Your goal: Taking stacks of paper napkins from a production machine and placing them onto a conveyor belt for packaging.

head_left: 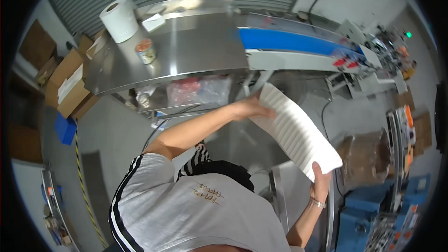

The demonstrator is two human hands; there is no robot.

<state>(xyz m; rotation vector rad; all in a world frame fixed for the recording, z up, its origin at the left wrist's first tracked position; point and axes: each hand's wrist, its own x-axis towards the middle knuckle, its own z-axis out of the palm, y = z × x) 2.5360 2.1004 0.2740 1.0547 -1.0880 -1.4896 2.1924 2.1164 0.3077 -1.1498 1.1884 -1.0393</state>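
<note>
A long white ribbed stack (298,130), made of many thin layers set side by side, is held slantwise between my hands in front of my body. What the layers are made of I cannot tell. My left hand (253,107) grips its far left end, the thumb lying over the top. At the near right end my right hand (321,182) clasps it from below and the side, thumb on top. A bracelet circles my right wrist.
Ahead stands a steel table (200,42) bearing a white paper roll (120,21) and a printed can (145,51). A blue conveyor belt (289,40) runs rightward to a machine (392,51). Open cardboard boxes (70,84) are at left. A brown carton (366,158) sits at right.
</note>
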